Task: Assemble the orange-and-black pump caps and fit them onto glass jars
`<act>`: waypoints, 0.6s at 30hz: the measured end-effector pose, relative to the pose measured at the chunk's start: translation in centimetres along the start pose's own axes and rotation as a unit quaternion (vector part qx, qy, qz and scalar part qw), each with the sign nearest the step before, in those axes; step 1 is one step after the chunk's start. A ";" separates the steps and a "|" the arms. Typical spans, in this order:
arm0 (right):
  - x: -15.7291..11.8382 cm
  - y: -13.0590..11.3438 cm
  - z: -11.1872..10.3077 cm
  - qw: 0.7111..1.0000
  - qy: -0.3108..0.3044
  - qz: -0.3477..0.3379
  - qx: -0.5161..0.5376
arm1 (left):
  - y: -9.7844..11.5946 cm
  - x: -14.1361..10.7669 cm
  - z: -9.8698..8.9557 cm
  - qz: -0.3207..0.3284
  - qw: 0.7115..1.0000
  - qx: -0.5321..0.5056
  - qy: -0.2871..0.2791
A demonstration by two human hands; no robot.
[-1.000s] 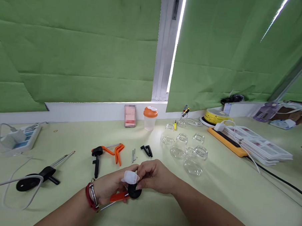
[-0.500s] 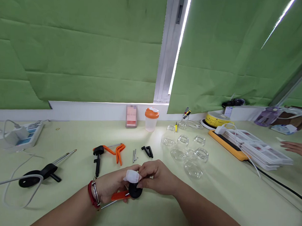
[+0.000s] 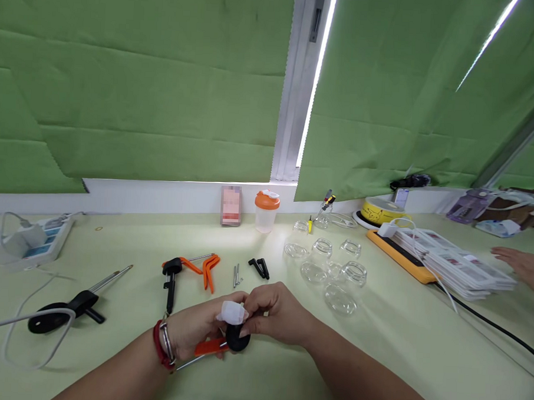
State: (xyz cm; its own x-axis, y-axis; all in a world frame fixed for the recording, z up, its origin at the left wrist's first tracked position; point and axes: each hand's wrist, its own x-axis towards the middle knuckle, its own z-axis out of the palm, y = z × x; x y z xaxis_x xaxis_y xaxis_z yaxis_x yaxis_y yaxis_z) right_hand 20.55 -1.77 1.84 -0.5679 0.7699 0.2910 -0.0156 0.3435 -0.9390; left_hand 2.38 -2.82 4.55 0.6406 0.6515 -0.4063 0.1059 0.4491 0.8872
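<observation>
My left hand (image 3: 199, 327) is curled under a black-and-orange tool with a thin metal rod; its orange arm (image 3: 211, 347) sticks out beneath the palm. Fingertips of my right hand (image 3: 274, 315) close on the tool's round black head (image 3: 238, 338). A translucent white piece (image 3: 232, 313) sits between the hands, just above that head; whether it is attached I cannot tell. Part of my left fingers is hidden. Beyond the hands lie a similar black-and-orange tool (image 3: 171, 278), small metal pins (image 3: 236, 275) and two short black L-shaped parts (image 3: 259, 268).
Clear glass jars (image 3: 340, 297) stand to the right. A black part with metal rods (image 3: 83, 304) and a white cable are at left, near a power strip (image 3: 48, 243). An orange-lidded cup (image 3: 266, 212) stands behind. Another person's hand (image 3: 523, 267) reaches in beside stacked white trays (image 3: 459, 261).
My hands keep nearly the same grip. The view has shifted slightly. At the far right, the other person's hand no longer shows the small pale thing at its fingertips.
</observation>
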 end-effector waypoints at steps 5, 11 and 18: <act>0.0 0.0 -0.1 1.000 -0.007 -0.005 -0.019 | 0.0 0.0 0.0 -0.003 1.000 0.003 0.006; 0.0 0.0 -0.5 0.999 -0.027 -0.026 -0.037 | 0.0 0.0 -0.1 0.001 1.000 -0.001 -0.012; -0.2 0.2 -0.6 0.997 -0.032 -0.037 -0.066 | 0.1 0.0 -0.1 0.000 1.000 0.001 -0.008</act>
State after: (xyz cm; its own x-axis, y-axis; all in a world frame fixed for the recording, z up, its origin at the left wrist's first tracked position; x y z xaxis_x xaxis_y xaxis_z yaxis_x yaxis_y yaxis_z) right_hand 21.16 -1.54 1.75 -0.6209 0.7050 0.3427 0.0470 0.4699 -0.8815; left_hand 2.34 -2.72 4.65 0.6532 0.6408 -0.4033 0.1084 0.4480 0.8874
